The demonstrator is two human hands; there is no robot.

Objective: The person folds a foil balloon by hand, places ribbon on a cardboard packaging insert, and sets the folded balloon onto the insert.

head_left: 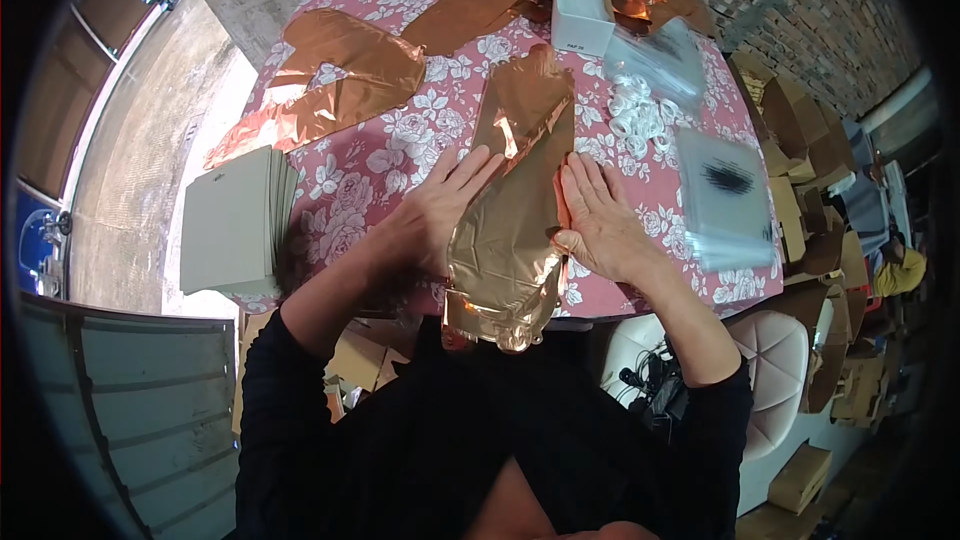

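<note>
Head view: left hand (440, 202), right hand (603, 225) flat beside copper foil (510, 220), fingers loosely extended.

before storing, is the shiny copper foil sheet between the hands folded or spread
Folded: the shiny copper foil sheet has layers overlapping diagonally.

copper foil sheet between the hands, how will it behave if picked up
The copper foil sheet looks floppy, since it lies flat with creases and its end droops over the table edge. It is probably light for its size, being thin film, and its shiny surface may be slippery.
</note>
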